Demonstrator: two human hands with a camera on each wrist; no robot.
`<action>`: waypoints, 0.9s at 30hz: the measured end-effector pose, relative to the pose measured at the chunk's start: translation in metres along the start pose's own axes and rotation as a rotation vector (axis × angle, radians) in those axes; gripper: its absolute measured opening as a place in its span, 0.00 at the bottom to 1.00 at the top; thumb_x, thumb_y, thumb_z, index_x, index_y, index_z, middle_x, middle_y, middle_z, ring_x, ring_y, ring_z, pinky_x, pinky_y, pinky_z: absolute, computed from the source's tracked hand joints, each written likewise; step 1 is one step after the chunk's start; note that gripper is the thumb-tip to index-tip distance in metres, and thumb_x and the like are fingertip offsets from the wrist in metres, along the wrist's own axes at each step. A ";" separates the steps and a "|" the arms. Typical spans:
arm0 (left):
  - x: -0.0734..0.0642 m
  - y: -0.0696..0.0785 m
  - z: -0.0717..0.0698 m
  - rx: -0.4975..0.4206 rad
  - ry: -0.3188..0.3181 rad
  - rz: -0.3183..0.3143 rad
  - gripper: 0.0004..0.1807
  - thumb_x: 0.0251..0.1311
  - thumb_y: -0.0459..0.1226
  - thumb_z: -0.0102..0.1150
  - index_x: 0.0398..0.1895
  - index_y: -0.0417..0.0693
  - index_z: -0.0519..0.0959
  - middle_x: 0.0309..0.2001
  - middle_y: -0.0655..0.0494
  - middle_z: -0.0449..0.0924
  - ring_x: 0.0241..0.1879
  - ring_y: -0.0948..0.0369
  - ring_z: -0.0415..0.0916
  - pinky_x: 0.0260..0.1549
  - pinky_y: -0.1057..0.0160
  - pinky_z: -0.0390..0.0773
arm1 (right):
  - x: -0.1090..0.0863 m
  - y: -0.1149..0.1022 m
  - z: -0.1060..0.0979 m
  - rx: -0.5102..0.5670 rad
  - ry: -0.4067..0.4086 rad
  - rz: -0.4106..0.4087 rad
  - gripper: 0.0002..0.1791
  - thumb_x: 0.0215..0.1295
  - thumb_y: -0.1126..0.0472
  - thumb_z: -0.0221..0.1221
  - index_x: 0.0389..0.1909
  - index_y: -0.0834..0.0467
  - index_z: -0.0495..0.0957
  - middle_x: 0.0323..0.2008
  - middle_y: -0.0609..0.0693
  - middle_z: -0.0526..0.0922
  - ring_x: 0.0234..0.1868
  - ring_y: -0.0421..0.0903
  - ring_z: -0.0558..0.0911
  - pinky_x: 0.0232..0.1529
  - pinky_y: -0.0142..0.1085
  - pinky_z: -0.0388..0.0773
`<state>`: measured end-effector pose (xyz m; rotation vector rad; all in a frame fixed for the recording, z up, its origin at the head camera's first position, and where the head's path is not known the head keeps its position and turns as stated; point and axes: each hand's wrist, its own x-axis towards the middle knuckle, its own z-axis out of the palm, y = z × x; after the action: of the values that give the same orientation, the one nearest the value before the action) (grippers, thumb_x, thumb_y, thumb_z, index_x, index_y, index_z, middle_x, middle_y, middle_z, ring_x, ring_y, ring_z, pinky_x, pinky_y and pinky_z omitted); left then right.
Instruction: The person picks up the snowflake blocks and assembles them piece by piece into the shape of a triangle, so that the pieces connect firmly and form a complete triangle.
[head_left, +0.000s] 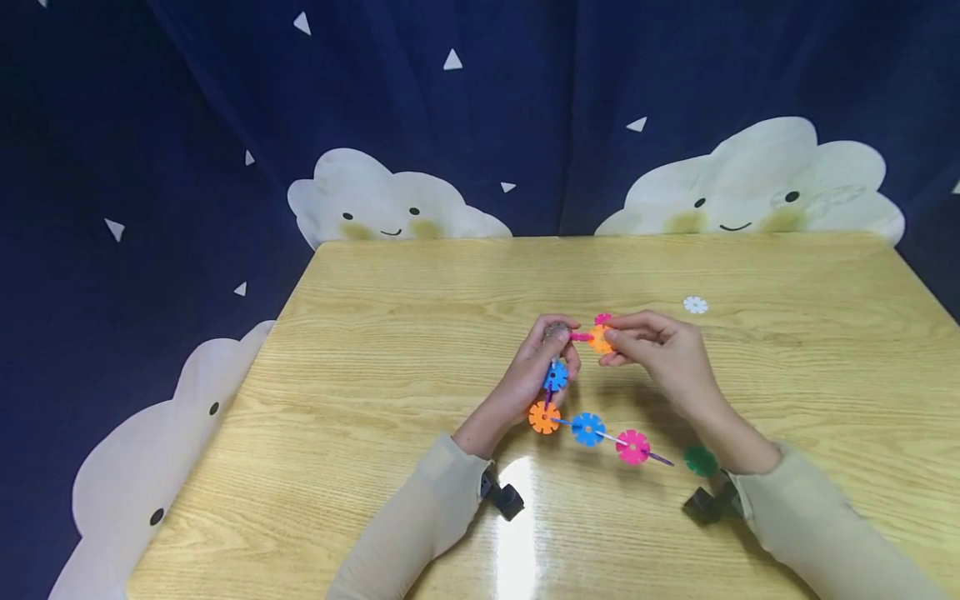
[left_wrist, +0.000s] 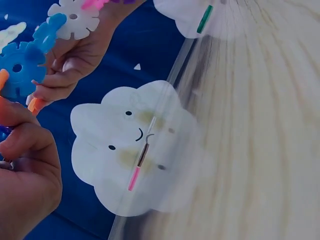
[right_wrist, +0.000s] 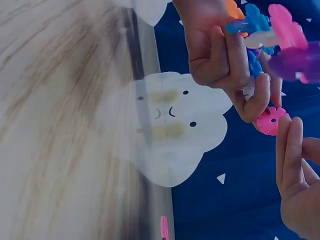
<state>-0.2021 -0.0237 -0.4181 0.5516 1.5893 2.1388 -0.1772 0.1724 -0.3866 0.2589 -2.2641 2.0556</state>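
Gripping a chain of colored discs [head_left: 588, 419] by its gray disc [head_left: 556, 327] with the left hand [head_left: 529, 367], above the bench [head_left: 390, 350]; pinching an orange disc [head_left: 597, 340] with the right hand [head_left: 673, 357], close by.

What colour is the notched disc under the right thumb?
The notched disc is orange, clearest in the head view.

My feed shows orange, blue and pink discs [head_left: 583, 435] right of centre; navy curtain [head_left: 525, 92] patterned with white clouds [head_left: 780, 158] up top.

The right wrist view's edge crops a blurred purple disc [right_wrist: 294, 62].
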 end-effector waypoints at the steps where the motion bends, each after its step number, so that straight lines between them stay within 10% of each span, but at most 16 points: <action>1: 0.000 0.000 0.000 0.010 -0.005 -0.003 0.12 0.77 0.43 0.35 0.57 0.51 0.62 0.23 0.63 0.70 0.09 0.68 0.62 0.07 0.72 0.64 | 0.000 0.000 0.000 0.010 0.001 -0.006 0.14 0.65 0.62 0.63 0.46 0.69 0.80 0.37 0.37 0.88 0.26 0.41 0.88 0.38 0.30 0.85; 15: -0.001 0.002 0.003 0.004 -0.043 -0.013 0.07 0.78 0.44 0.32 0.48 0.55 0.60 0.28 0.62 0.74 0.10 0.67 0.62 0.07 0.72 0.65 | 0.000 -0.005 0.009 -0.117 0.060 -0.045 0.14 0.65 0.61 0.63 0.43 0.69 0.81 0.30 0.33 0.87 0.25 0.41 0.88 0.24 0.28 0.78; 27: 0.000 0.000 0.000 -0.097 0.056 -0.048 0.08 0.77 0.46 0.35 0.41 0.56 0.62 0.35 0.66 0.81 0.07 0.70 0.66 0.08 0.74 0.67 | 0.009 0.004 0.002 -0.160 0.054 -0.075 0.19 0.69 0.57 0.60 0.51 0.68 0.79 0.28 0.35 0.86 0.26 0.37 0.86 0.27 0.35 0.85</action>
<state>-0.2025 -0.0236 -0.4185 0.4218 1.5031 2.1994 -0.1863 0.1706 -0.3891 0.2703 -2.3326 1.8121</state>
